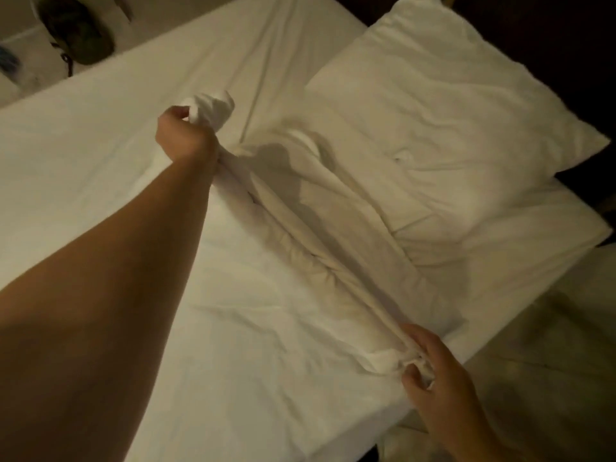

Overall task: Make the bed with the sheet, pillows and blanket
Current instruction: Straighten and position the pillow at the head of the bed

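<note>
A white sheet (pixel 83 155) covers the mattress across most of the head view. A white blanket (pixel 300 248) lies bunched on it, its edge pulled into a taut fold between my hands. My left hand (pixel 186 135) is fisted around a gathered corner of the blanket at the middle of the bed. My right hand (pixel 430 358) pinches the other end of that edge near the bed's right side. A plump white pillow (pixel 450 105) rests at the upper right, partly on the blanket.
The mattress corner (pixel 593 235) ends at the right, with pale floor (pixel 550 361) below it. Dark furniture fills the top right. At the top left a dark bag (pixel 76 31) lies on the floor beyond the bed's far edge.
</note>
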A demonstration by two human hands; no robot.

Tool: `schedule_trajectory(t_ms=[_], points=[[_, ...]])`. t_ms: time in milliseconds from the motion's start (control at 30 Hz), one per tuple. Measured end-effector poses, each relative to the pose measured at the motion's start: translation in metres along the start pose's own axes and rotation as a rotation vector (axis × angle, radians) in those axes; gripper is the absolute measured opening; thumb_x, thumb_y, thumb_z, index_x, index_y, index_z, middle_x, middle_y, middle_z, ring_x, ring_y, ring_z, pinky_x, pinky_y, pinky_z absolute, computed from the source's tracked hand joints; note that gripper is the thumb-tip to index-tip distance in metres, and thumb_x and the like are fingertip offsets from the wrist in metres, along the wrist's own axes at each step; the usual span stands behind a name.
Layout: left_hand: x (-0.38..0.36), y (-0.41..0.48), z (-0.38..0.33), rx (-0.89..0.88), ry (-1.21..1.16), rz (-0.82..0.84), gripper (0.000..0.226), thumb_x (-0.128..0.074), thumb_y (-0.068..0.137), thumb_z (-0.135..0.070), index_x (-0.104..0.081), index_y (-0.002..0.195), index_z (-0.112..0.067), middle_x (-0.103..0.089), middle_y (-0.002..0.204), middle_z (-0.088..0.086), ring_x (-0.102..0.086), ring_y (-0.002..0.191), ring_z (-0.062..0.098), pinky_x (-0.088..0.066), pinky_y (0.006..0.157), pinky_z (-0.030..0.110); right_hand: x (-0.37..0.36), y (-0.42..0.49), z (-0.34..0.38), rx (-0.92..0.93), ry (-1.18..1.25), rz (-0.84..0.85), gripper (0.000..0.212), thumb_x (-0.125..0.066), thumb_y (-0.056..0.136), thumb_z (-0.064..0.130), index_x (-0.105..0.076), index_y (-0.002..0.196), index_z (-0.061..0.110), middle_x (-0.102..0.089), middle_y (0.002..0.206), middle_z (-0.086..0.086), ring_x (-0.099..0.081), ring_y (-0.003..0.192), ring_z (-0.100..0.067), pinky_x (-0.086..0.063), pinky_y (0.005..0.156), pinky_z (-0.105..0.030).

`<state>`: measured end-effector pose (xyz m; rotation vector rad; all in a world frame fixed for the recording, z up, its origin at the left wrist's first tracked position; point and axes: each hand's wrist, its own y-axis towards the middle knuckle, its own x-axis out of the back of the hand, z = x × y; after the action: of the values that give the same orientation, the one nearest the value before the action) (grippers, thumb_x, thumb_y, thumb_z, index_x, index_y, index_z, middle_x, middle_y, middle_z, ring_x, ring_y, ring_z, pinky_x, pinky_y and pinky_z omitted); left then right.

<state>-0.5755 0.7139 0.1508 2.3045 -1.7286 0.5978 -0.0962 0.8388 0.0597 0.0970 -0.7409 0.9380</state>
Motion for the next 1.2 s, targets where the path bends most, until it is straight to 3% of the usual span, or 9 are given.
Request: schedule_trajectory(t_ms=[233, 300, 367, 433, 567, 667, 1000, 1100, 1200], points=[[-0.133, -0.012, -0.006, -0.108, 0.153, 0.121, 0.032, -0.058, 0.093, -0.011, -0.071, 0.122, -0.015, -0.067, 0.117, -0.006, -0.061, 0.107, 0.008, -0.039, 0.081, 0.007, 0.038, 0.070, -0.060, -0.133, -0.077, -0.048, 0.091, -0.070, 0.076, -0.005, -0.046, 0.118, 0.073, -0.065, 0.123, 0.016, -0.060, 0.103, -0.004, -0.042, 0.078, -0.004], [-0.163, -0.019, 0.000, -0.094, 0.202, 0.245, 0.036, -0.066, 0.093, -0.022, -0.068, 0.129, -0.019, -0.065, 0.118, -0.008, -0.058, 0.103, 0.004, -0.040, 0.080, 0.003, 0.041, 0.087, -0.080, -0.166, -0.087, -0.003, 0.090, -0.070, 0.077, -0.002, -0.044, 0.116, 0.075, -0.065, 0.122, 0.016, -0.060, 0.100, -0.004, -0.042, 0.078, -0.009], [-0.190, -0.021, 0.015, -0.060, 0.250, 0.466, 0.056, -0.072, 0.087, -0.051, -0.065, 0.136, -0.025, -0.067, 0.128, -0.006, -0.066, 0.108, 0.011, -0.054, 0.097, 0.023, 0.038, 0.100, -0.099, -0.210, -0.096, 0.050, 0.092, -0.070, 0.078, 0.001, -0.039, 0.114, 0.080, -0.063, 0.124, 0.015, -0.060, 0.101, -0.003, -0.042, 0.079, -0.007], [-0.205, -0.023, 0.034, -0.077, 0.285, 0.552, 0.063, -0.066, 0.085, -0.062, -0.067, 0.135, -0.025, -0.068, 0.133, -0.003, -0.067, 0.118, 0.019, -0.054, 0.104, 0.040, 0.033, 0.109, -0.111, -0.246, -0.090, 0.067, 0.091, -0.067, 0.082, 0.003, -0.037, 0.113, 0.083, -0.064, 0.126, 0.012, -0.065, 0.106, -0.011, -0.047, 0.083, -0.014], [-0.207, -0.015, 0.057, -0.233, 0.469, 0.319, 0.043, -0.058, 0.099, -0.037, -0.065, 0.138, -0.018, -0.064, 0.138, 0.008, -0.057, 0.130, 0.028, -0.042, 0.112, 0.034, 0.022, 0.128, -0.097, -0.124, -0.221, 0.000, 0.050, -0.057, 0.079, 0.031, -0.059, 0.127, 0.046, -0.072, 0.116, 0.004, -0.069, 0.095, -0.024, -0.047, 0.079, -0.026], [-0.211, 0.004, 0.069, -0.067, 0.641, 0.353, 0.062, -0.062, 0.094, -0.052, -0.056, 0.146, -0.018, -0.059, 0.144, 0.012, -0.054, 0.134, 0.034, -0.043, 0.113, 0.042, 0.011, 0.145, -0.081, -0.040, -0.352, 0.020, 0.064, -0.058, 0.076, 0.056, -0.065, 0.129, 0.021, -0.072, 0.106, 0.002, -0.068, 0.084, -0.025, -0.055, 0.069, -0.033], [-0.248, 0.035, 0.081, 0.144, 0.688, 0.295, 0.094, -0.080, 0.046, -0.079, -0.065, 0.121, -0.024, -0.066, 0.121, 0.004, -0.067, 0.111, 0.033, -0.058, 0.098, 0.045, -0.010, 0.185, -0.074, -0.003, -0.499, 0.197, 0.063, -0.057, 0.086, 0.052, -0.057, 0.138, 0.018, -0.066, 0.108, -0.003, -0.068, 0.086, -0.027, -0.058, 0.061, -0.041], [-0.239, 0.033, 0.078, 0.093, 0.675, 0.339, 0.079, -0.087, 0.062, -0.068, -0.066, 0.122, -0.020, -0.060, 0.125, 0.005, -0.065, 0.112, 0.029, -0.057, 0.100, 0.042, -0.013, 0.190, -0.077, 0.031, -0.509, 0.191, 0.060, -0.062, 0.084, 0.048, -0.056, 0.137, 0.018, -0.065, 0.106, -0.005, -0.067, 0.082, -0.029, -0.057, 0.058, -0.040], [-0.229, 0.040, 0.078, 0.044, 0.696, 0.460, 0.067, -0.089, 0.065, -0.064, -0.071, 0.103, -0.012, -0.074, 0.101, 0.004, -0.073, 0.090, 0.022, -0.062, 0.088, 0.039, -0.016, 0.192, -0.081, 0.038, -0.515, 0.215, 0.060, -0.060, 0.087, 0.048, -0.054, 0.138, 0.017, -0.065, 0.111, -0.006, -0.068, 0.086, -0.030, -0.058, 0.063, -0.040]])
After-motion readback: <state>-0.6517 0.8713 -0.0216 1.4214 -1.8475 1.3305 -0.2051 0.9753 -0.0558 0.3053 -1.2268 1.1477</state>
